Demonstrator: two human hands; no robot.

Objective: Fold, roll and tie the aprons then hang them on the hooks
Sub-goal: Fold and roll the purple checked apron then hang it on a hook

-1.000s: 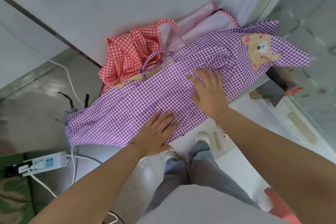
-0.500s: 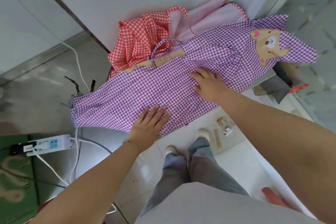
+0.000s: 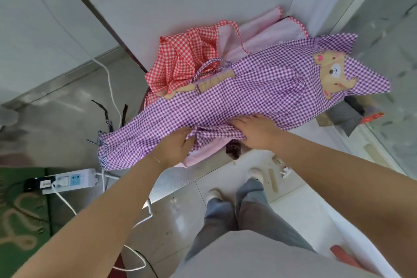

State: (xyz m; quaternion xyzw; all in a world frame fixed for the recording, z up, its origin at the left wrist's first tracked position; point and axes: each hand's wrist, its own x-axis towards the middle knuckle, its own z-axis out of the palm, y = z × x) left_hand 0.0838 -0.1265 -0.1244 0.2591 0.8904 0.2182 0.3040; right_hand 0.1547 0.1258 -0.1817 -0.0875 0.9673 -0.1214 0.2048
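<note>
Across the white counter [image 3: 180, 2], purple gingham apron [image 3: 259, 92] with bear patch [image 3: 334, 74] spread lengthwise, red checked apron [image 3: 182, 61] bunched behind it, power strip [image 3: 72, 180] on floor below, left hand [image 3: 178, 146] and right hand [image 3: 255, 130] gripping its gathered near edge.

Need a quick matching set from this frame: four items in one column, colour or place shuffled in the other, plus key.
Column 1
1. purple apron
2. red apron
3. power strip
4. bear patch

Column 2
A. white, on the floor at left, with a plug in it
B. tan, sewn near the right end of the purple gingham
C. bunched behind the purple cloth, by the wall
D. near edge gripped by left hand and right hand

Pairs: 1-D, 2-C, 3-A, 4-B
</note>
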